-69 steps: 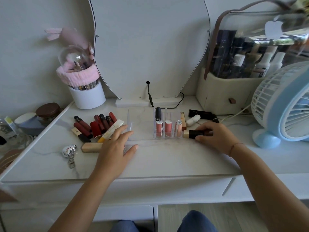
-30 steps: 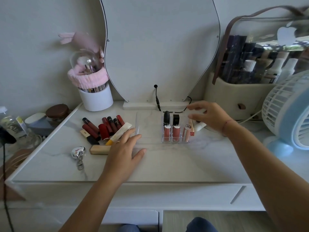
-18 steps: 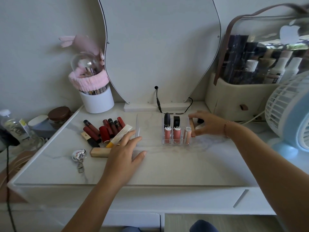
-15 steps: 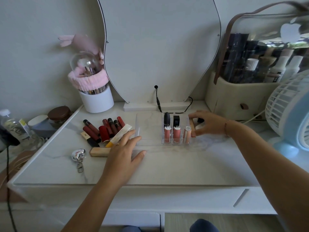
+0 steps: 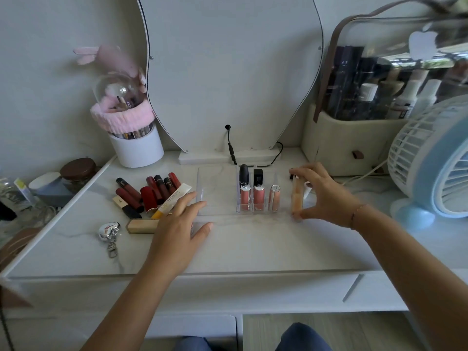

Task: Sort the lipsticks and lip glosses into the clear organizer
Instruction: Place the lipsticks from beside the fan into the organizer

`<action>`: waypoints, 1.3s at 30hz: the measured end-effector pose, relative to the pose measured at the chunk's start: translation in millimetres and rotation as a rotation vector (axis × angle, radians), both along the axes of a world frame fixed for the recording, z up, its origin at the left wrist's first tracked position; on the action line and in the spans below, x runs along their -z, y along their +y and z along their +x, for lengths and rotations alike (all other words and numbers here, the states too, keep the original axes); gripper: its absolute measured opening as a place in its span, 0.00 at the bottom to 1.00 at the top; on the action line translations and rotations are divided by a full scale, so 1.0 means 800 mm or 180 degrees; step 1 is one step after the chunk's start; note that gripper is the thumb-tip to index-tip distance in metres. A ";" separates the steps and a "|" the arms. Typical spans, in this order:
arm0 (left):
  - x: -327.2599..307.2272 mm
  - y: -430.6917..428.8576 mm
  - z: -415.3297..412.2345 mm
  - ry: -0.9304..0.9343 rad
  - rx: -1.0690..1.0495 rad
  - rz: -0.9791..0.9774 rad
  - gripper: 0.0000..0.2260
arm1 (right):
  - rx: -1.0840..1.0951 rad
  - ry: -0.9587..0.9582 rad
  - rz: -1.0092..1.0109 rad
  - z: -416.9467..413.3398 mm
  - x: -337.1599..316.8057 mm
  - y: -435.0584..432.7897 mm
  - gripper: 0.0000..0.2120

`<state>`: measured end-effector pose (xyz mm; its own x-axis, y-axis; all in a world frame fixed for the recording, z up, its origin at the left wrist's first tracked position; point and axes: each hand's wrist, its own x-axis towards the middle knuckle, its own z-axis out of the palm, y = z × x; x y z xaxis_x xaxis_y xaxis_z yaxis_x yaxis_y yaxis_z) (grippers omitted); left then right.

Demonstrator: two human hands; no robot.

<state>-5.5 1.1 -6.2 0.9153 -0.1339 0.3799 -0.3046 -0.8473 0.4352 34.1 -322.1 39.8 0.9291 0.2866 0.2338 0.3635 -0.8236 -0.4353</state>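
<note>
The clear organizer (image 5: pixel 217 191) sits mid-table. In it stand a black bullet lipstick (image 5: pixel 243 174), a black square lipstick (image 5: pixel 258 176), two pink glosses (image 5: pixel 245 197) and a peach tube (image 5: pixel 274 197). My right hand (image 5: pixel 321 195) holds a peach lip gloss (image 5: pixel 296 196) upright just right of the organizer. My left hand (image 5: pixel 177 224) rests flat against the organizer's front left corner, holding nothing. A pile of dark red lipsticks and glosses (image 5: pixel 152 191) lies left of the organizer, with a yellow-capped tube (image 5: pixel 172 201) and a tan tube (image 5: pixel 143 226).
A white brush cup (image 5: pixel 138 148) with a pink band stands back left. A mirror (image 5: pixel 228 72) with a cable stands behind the organizer. A cosmetics case (image 5: pixel 354 138) and a blue fan (image 5: pixel 435 163) fill the right. A silver keychain (image 5: pixel 109 233) lies front left.
My right hand put a black lipstick into the organizer, reached to the back right, and now holds a peach lip gloss upright beside the organizer. My left hand stayed put.
</note>
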 end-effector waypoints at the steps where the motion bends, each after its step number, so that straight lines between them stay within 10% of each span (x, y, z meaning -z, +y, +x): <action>1: 0.000 0.000 0.000 0.0008 -0.0003 0.0001 0.20 | 0.0016 -0.0040 0.0098 -0.001 -0.001 0.001 0.41; 6: -0.001 0.000 -0.001 0.0058 -0.0021 -0.0023 0.21 | 0.0108 -0.0380 0.0575 -0.003 -0.012 0.002 0.25; 18: -0.002 -0.002 -0.002 0.0017 -0.0024 -0.0071 0.20 | 0.0333 -0.0800 0.1486 0.031 -0.077 0.027 0.18; 39: -0.002 -0.003 -0.002 0.0007 0.0047 -0.0135 0.20 | 0.0098 -0.0092 0.0902 0.064 -0.037 0.043 0.17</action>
